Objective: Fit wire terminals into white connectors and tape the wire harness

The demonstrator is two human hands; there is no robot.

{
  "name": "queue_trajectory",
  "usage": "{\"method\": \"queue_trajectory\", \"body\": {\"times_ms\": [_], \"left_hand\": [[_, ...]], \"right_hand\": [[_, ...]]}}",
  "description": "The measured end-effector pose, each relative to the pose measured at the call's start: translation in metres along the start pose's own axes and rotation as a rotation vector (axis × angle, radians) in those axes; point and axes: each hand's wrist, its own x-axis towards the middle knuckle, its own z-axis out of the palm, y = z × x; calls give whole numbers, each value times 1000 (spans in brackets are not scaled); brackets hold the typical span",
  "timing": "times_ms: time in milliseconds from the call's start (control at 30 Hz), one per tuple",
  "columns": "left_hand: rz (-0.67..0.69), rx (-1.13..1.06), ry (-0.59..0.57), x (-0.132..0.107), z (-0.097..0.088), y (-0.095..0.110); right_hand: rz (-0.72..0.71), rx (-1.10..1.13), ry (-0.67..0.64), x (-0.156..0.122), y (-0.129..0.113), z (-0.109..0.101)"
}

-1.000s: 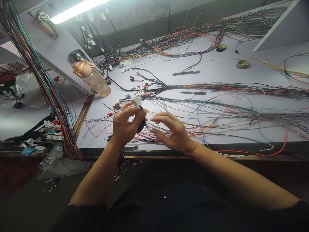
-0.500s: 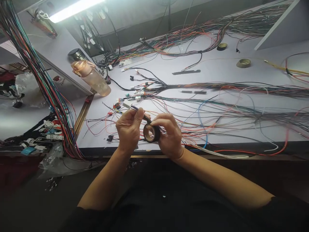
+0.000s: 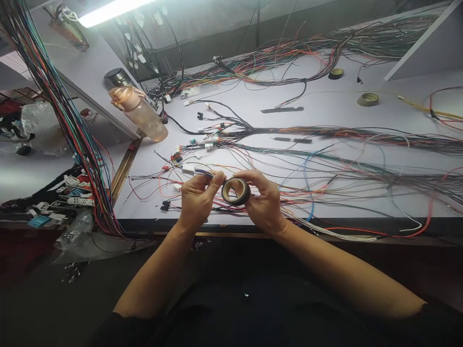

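My left hand [image 3: 198, 196] pinches a small bundle of wires [image 3: 205, 173] just behind a white connector [image 3: 188, 168]. In my right hand [image 3: 265, 200] is a roll of black tape [image 3: 236, 192], gripped at its right side with the open ring facing me. The roll is right beside my left fingertips. Whether a strip of tape runs between the roll and the wires is too small to tell. Loose wires and a black connector [image 3: 165, 206] lie on the table under and around my hands.
A wire harness [image 3: 275, 130] stretches across the table [image 3: 231, 103]. A water bottle [image 3: 139, 113] leans at the left. Behind lie a dark flat blade [image 3: 282, 110] and two tape rolls, one nearer [image 3: 368, 99] and one farther [image 3: 336, 73]. Wires hang [image 3: 65, 115] at the left.
The tape roll has moved up and to the right, with its ring turned more toward me. My right hand has shifted right with it. The white connector now points more level to the left.
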Motion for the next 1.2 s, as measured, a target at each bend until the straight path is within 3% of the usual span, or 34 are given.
{"method": "queue_trajectory", "body": {"times_ms": [167,333,533,667,800,933,1067,1200], "left_hand": [[83,115,26,-2,-4,4],[245,163,-136,3,-8,10],[368,216,-305,15,-9,16],[416,314,-366,24,-12,18],[388,350,-380,29,-15,18],[407,374,-352,33,-17,15],[417,343,-287,35,-15,10],[375,250,-255,31,-10,7]], "right_hand": [[216,-12,-66,6,8,-7],[290,55,-129,14,16,-9],[296,87,-369,25,15,-5],[293,-88,-545,28,13,-12],[156,-271,-532,24,11,-27],[-135,-324,-272,12,4,-34],[-389,-382,-217,0,-3,-28],[-456,-493,-166,1,-2,-10]]}}
